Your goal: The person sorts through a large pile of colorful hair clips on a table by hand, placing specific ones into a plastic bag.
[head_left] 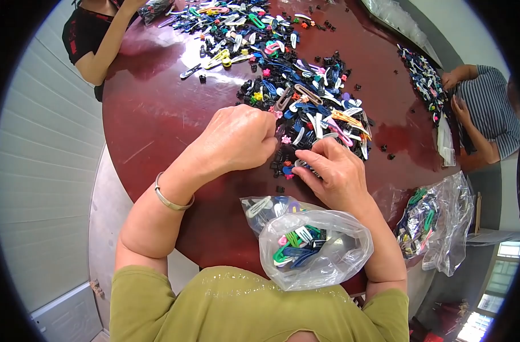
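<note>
A pile of mixed hair clips (pixel 314 117), with white, blue, black and pink snap clips and small flower-shaped claw clips, lies in front of me. My left hand (pixel 243 137) is curled into a fist at the pile's left edge; whatever it may hold is hidden. At the near edge of the pile, my right hand (pixel 337 174) has thumb and forefinger around a small pale hair clip (pixel 300 163). Below the hands, close to my chest, a clear plastic bag (pixel 351 253) stands with its mouth open. Green, blue and white snap clips (pixel 300 245) show inside it.
The dark red round table (pixel 152 108) carries another clip heap (pixel 231 25) farther back. A filled clear bag (pixel 416 225) lies at the right edge. Two people sit around the table, one in a striped shirt (pixel 490 108) beside a long row of clips (pixel 422 80).
</note>
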